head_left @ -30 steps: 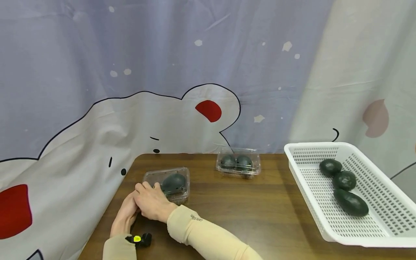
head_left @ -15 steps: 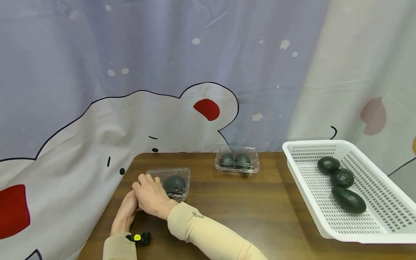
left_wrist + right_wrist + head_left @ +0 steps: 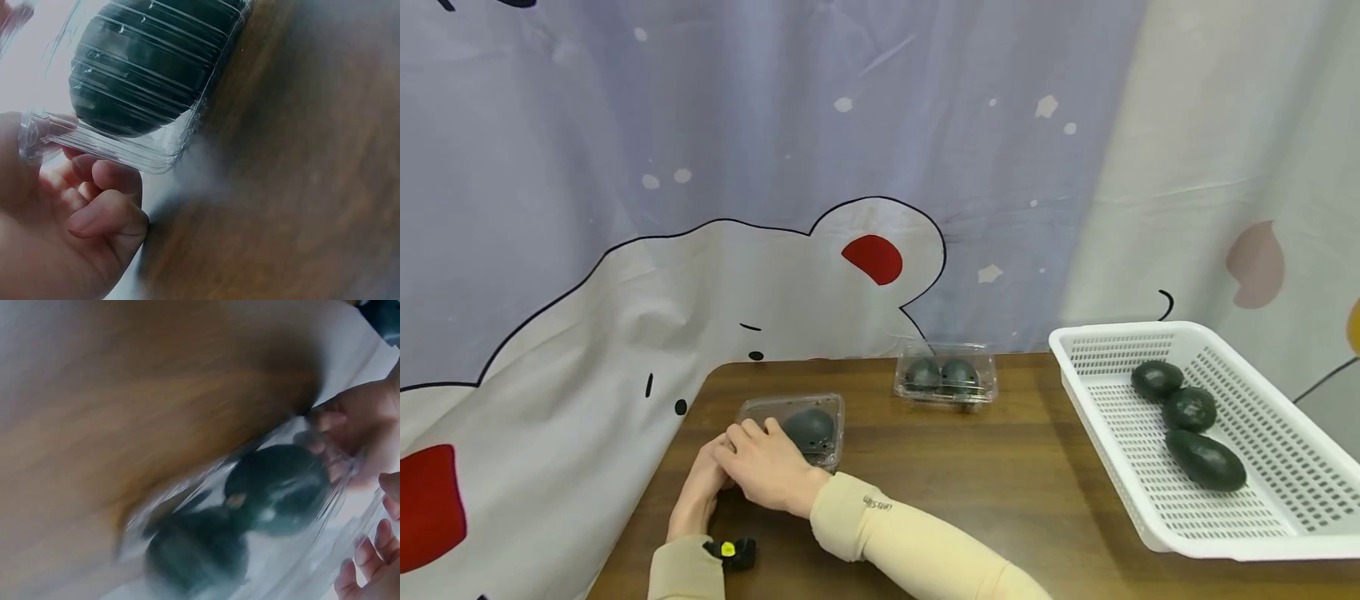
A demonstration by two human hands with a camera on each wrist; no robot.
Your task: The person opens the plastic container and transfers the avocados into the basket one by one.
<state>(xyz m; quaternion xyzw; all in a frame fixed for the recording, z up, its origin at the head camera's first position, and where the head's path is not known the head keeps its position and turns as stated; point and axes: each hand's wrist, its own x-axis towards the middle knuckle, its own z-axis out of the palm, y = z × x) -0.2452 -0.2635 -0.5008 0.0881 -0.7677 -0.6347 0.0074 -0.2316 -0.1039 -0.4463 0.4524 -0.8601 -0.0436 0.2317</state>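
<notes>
A clear plastic clamshell box (image 3: 832, 405) rests at the left of the wooden table. Two dark green avocados lie inside it, and both show in the right wrist view: one avocado (image 3: 278, 494) nearer the hands, the other avocado (image 3: 197, 559) beside it, blurred. My left hand (image 3: 695, 487) grips the box's left end; in the left wrist view its fingers (image 3: 112, 212) are curled against the plastic edge. My right hand (image 3: 769, 468) reaches across and holds the lid's edge at the same end, partly covering the left fingers and the box in the head view.
A second clear clamshell box (image 3: 946, 398) with two avocados stands at the table's back edge. On the right is a white perforated basket (image 3: 1105, 467) holding three loose avocados (image 3: 1190, 410). A patterned curtain (image 3: 737, 275) hangs behind the table.
Both hands stay at the box's left end and have shifted slightly right with it. The head view has turned a little. The second box and the basket keep their places.
</notes>
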